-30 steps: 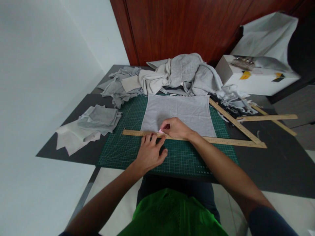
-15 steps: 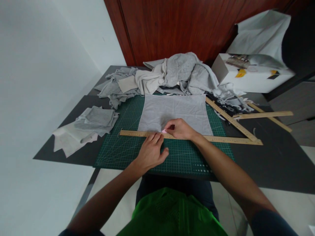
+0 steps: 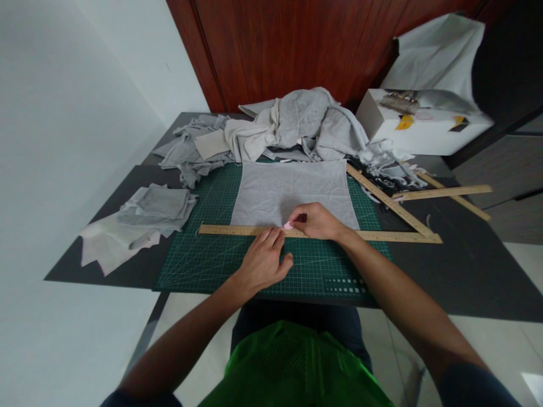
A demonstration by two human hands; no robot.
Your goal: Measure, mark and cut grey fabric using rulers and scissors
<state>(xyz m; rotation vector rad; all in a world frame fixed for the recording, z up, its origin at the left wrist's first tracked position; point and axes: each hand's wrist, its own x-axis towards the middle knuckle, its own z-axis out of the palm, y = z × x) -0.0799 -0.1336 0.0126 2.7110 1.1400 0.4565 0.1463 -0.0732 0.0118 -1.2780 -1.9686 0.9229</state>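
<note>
A light grey cloth [image 3: 297, 189] lies spread on a green cutting mat [image 3: 203, 254]. Along its near edge runs a wooden ruler [image 3: 229, 230], joined at its right end to a slanting one. My left hand [image 3: 266, 260] presses its fingertips on the ruler, thumb spread apart, holding nothing between the fingers. Just right of it, my right hand [image 3: 316, 220] pinches a small pink piece [image 3: 288, 225] at the ruler's upper edge, over the cloth.
Grey and white fabric [image 3: 305, 121] is heaped at the back. Folded cloths [image 3: 156, 209] lie on the left. A white box [image 3: 424, 127] stands back right, near more wooden rulers [image 3: 445, 192] and dark and white scraps.
My right hand has moved slightly right along the ruler with the pink piece. My left hand stays on the ruler. The whole view has shifted a little.
</note>
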